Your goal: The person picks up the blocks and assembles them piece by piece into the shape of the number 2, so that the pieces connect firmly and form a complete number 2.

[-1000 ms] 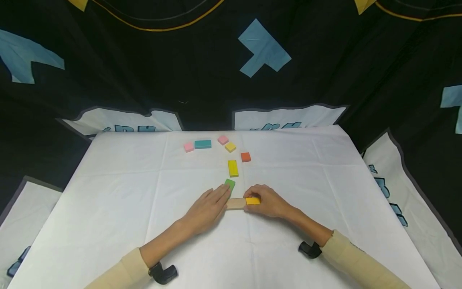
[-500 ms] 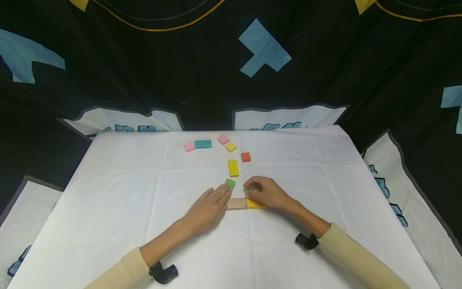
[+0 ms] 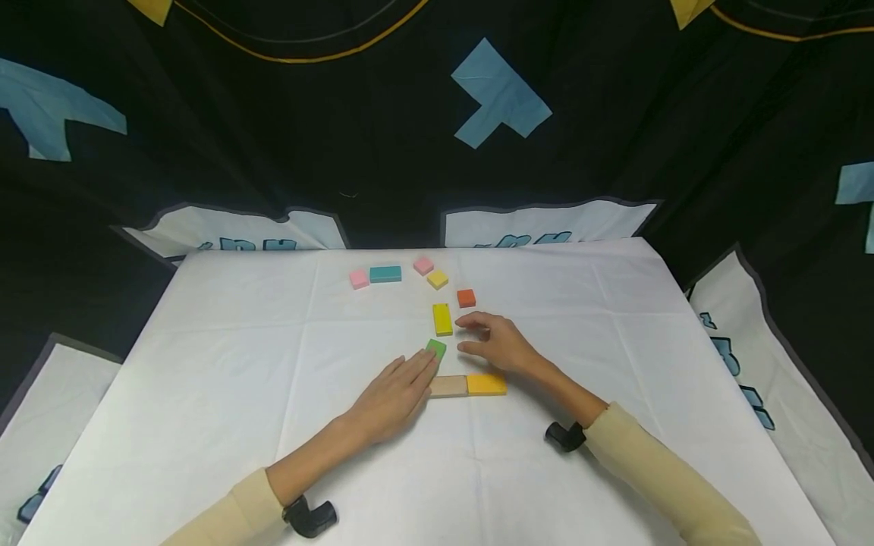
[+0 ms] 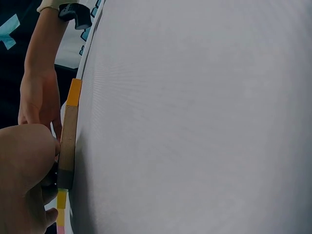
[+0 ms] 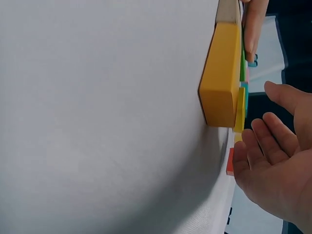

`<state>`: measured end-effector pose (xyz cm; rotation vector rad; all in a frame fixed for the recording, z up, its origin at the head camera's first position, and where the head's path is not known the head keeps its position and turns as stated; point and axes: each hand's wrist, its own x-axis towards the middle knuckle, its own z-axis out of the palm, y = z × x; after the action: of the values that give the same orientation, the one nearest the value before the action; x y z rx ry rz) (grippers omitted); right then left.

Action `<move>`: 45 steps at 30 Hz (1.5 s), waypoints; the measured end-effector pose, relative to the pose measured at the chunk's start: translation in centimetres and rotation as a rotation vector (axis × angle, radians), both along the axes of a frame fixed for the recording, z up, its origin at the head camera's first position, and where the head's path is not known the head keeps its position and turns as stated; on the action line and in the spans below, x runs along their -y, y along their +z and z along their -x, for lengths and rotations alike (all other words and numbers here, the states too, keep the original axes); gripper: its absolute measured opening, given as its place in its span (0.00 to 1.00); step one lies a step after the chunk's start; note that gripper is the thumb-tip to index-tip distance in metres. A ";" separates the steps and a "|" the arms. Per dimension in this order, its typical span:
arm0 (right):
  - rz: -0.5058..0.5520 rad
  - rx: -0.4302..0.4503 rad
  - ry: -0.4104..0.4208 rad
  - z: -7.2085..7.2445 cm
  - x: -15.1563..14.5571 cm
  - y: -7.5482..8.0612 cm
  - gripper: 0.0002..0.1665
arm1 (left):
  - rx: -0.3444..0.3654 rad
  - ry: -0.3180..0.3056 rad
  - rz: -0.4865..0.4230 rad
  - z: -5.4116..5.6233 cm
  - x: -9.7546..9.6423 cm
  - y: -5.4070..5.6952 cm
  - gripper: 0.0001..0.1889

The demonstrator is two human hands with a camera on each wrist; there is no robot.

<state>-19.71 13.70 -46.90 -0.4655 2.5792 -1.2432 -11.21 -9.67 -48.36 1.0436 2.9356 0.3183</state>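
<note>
My left hand lies with straight fingers over a green block, which is partly hidden under the fingertips. By its index side a plain wooden block sits end to end with an orange-yellow block, its left end covered by the hand. My right hand is above the orange-yellow block, holding nothing, thumb and fingers spread apart. Its fingertips are just right of a yellow block. In the right wrist view the orange-yellow block stands clear of the right hand.
Farther back on the white cloth lie a red-orange block, a small yellow block, two pink blocks, one left and one right, and a teal block. A dark patterned curtain hangs behind the table.
My right hand has let go of the orange-yellow block and moved away from me, up beside the yellow block. The orange-yellow block stays against the wooden one. My left hand has not moved.
</note>
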 end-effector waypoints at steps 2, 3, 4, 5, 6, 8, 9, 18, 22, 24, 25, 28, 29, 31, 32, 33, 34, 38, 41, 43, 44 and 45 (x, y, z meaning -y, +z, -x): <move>0.007 -0.011 0.002 0.5 0.1 -0.1 0.26 | -0.007 -0.001 -0.002 0.0 0.0 -0.1 0.28; 0.011 -0.017 0.006 0.7 0.1 -0.1 0.27 | -0.009 -0.002 -0.004 0.0 0.0 -0.1 0.28; 0.011 -0.020 0.007 1.0 0.2 -0.2 0.28 | -0.011 -0.003 -0.003 0.0 0.0 -0.1 0.28; 0.008 -0.023 0.010 1.2 0.2 -0.2 0.29 | -0.013 -0.004 -0.004 0.0 0.0 -0.2 0.28; 0.004 -0.022 0.010 1.4 0.3 -0.3 0.30 | -0.013 -0.004 -0.003 0.0 0.0 -0.2 0.28; -0.010 -0.017 0.007 1.8 0.5 -0.3 0.31 | -0.015 -0.006 0.000 0.0 0.0 -0.2 0.28; -0.018 -0.015 0.005 1.9 0.6 -0.4 0.31 | -0.015 -0.006 0.002 0.0 0.0 -0.2 0.28; -0.041 -0.035 0.027 2.8 1.6 -0.4 0.35 | -0.029 -0.008 -0.002 0.0 0.0 -0.3 0.28; -0.071 -0.047 0.041 3.2 1.9 -0.5 0.36 | -0.022 -0.009 0.004 0.1 0.0 -0.4 0.28; -0.080 -0.047 0.046 3.4 2.1 -0.5 0.37 | -0.022 -0.009 0.008 0.1 0.0 -0.5 0.28; -0.085 -0.046 0.046 3.5 2.1 -0.6 0.37 | -0.025 -0.010 0.010 0.1 0.0 -0.5 0.28; -0.089 -0.033 0.040 3.7 2.2 -0.7 0.39 | -0.031 -0.011 0.015 0.1 0.1 -0.5 0.28; -0.093 -0.028 0.039 3.8 2.3 -0.7 0.39 | -0.033 -0.010 0.019 0.1 0.1 -0.4 0.28; -0.096 -0.020 0.039 4.0 2.3 -0.6 0.40 | -0.035 -0.010 0.020 0.1 0.1 -0.4 0.28; -0.096 -0.016 0.041 4.0 2.3 -0.6 0.39 | -0.035 -0.008 0.022 0.1 0.1 -0.4 0.28; -0.097 -0.015 0.043 4.1 2.3 -0.6 0.39 | -0.035 -0.008 0.024 0.1 0.1 -0.4 0.28; -0.098 -0.013 0.045 4.1 2.3 -0.6 0.39 | -0.036 -0.007 0.027 0.1 0.1 -0.4 0.28; -0.095 -0.005 0.044 4.3 2.3 -0.6 0.38 | -0.035 -0.008 0.035 0.1 0.1 -0.4 0.28; -0.106 0.003 0.040 4.4 2.3 -0.7 0.39 | -0.031 -0.010 0.026 0.1 0.0 -0.4 0.28; -0.115 0.008 0.040 4.5 2.4 -0.7 0.40 | -0.029 -0.011 0.019 0.1 0.0 -0.4 0.28; -0.121 0.009 0.042 4.6 2.4 -0.7 0.40 | -0.027 -0.011 0.016 0.1 0.0 -0.4 0.28; -0.127 0.010 0.045 4.6 2.4 -0.7 0.40 | -0.027 -0.011 0.016 0.1 0.0 -0.4 0.28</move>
<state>-24.31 11.28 -47.56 -0.4875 2.6048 -1.0572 -11.34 -9.70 -48.77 1.0697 2.9502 0.2829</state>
